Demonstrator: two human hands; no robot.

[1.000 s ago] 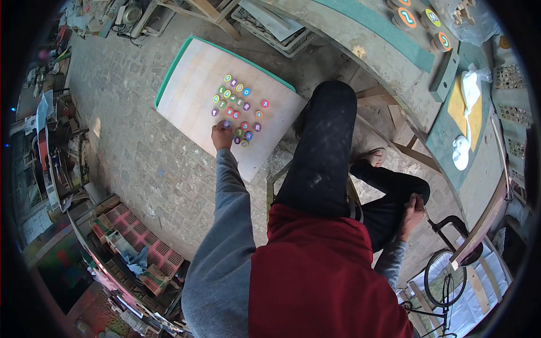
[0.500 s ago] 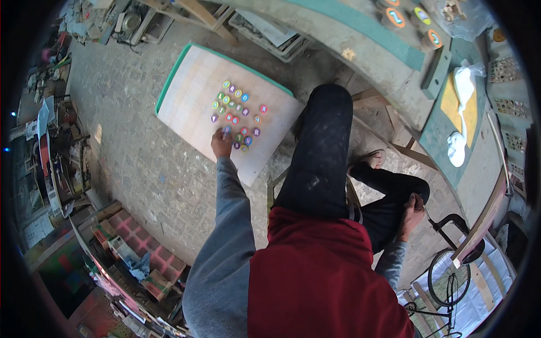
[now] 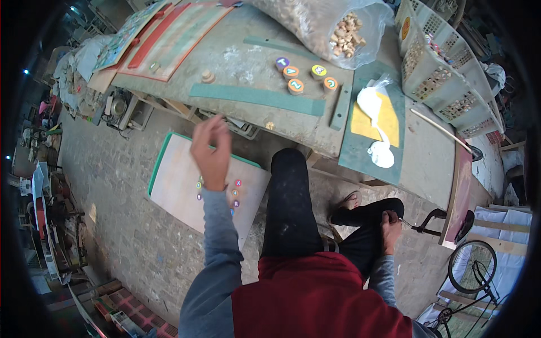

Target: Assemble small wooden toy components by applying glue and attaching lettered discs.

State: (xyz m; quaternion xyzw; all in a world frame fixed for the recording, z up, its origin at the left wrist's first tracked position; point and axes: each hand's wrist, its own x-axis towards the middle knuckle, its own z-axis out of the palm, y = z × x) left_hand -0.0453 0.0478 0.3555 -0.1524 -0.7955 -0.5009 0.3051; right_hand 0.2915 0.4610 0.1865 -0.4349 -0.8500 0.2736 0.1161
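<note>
My left hand [image 3: 212, 152], blurred by motion, is raised above the pale board [image 3: 172, 186] with a green edge. Its fingers are loosely curved, with a gap beside the thumb, and I see nothing between them. Several small round discs with coloured letter faces lie on the board, among them a red disc [image 3: 238, 183] and a purple disc [image 3: 235, 204]; my hand and forearm hide others. By my bent right knee, my right hand [image 3: 390, 230] is closed on a thin stick-like tool [image 3: 402, 221], whose tip points toward a black clamp [image 3: 431, 218].
On the workbench [image 3: 236, 67] are lettered discs [image 3: 296, 85], a bag of wooden pieces [image 3: 346, 36], green strips [image 3: 259, 100] and white paste [image 3: 381, 155] on a yellow sheet [image 3: 363, 125]. A white basket [image 3: 437, 73] stands at the right, beyond a stick [image 3: 439, 125].
My left hand has lifted off the discs and moved up toward the workbench. The view has shifted, showing more of the bench. My right hand stays by the knee.
</note>
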